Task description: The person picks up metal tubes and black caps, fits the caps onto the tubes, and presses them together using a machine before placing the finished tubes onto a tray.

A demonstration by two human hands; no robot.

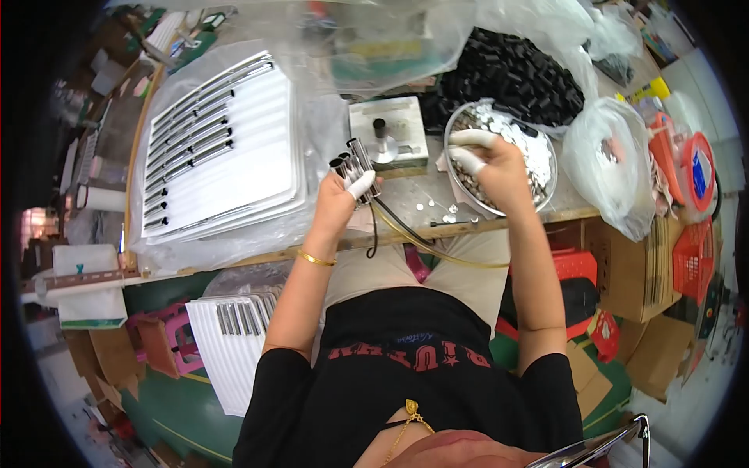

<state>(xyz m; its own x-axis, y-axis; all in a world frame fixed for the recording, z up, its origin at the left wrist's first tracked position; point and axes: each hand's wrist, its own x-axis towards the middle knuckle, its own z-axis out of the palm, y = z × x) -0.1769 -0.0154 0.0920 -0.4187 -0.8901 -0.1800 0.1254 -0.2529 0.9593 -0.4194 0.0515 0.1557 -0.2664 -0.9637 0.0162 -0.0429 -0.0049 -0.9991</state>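
My left hand (343,193), with a white covering on the thumb, is wrapped round several shiny metal tubes (357,160) at the bench's front middle. My right hand (495,168), with white-covered fingertips, is over a clear round tub (555,175) of small silvery pieces (537,156). Its thumb and forefinger are curled toward each other; anything between them is too small to make out. Behind my left hand, a pale block (406,129) bears a metal post with a black top (380,127).
Black cylindrical pieces (515,74) are heaped behind the tub. White trays (269,117) with metal tubes are stacked on the left. A plastic bag (608,171) stands at right. A cable and yellowish hose (460,260) hang over the bench's front edge (281,261).
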